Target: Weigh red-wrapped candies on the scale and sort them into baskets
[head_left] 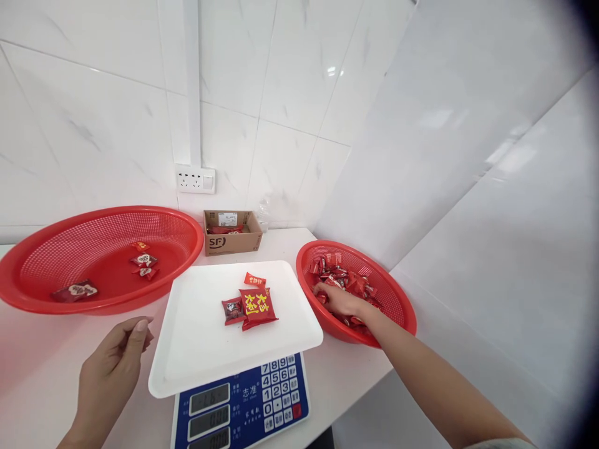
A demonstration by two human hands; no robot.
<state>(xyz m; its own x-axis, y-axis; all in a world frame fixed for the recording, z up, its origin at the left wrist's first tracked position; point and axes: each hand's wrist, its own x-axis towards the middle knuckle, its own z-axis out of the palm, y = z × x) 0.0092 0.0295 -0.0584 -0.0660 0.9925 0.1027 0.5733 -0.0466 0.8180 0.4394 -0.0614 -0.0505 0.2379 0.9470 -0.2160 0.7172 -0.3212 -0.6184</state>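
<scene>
My right hand reaches into the right red basket, its fingers curled round a small red snack packet among several others; the fingertips are partly hidden. My left hand is closed just left of the white tray, thumb against the curled fingers, with nothing visible in it. On the tray lie a large red packet with yellow characters, a small dark-and-red packet touching it, and a small flat red packet behind. The tray sits on a blue digital scale.
A wide red basket at the left holds several packets. Behind the tray stands a small cardboard box with red packets inside. A tiled wall with a socket closes off the back of the white table.
</scene>
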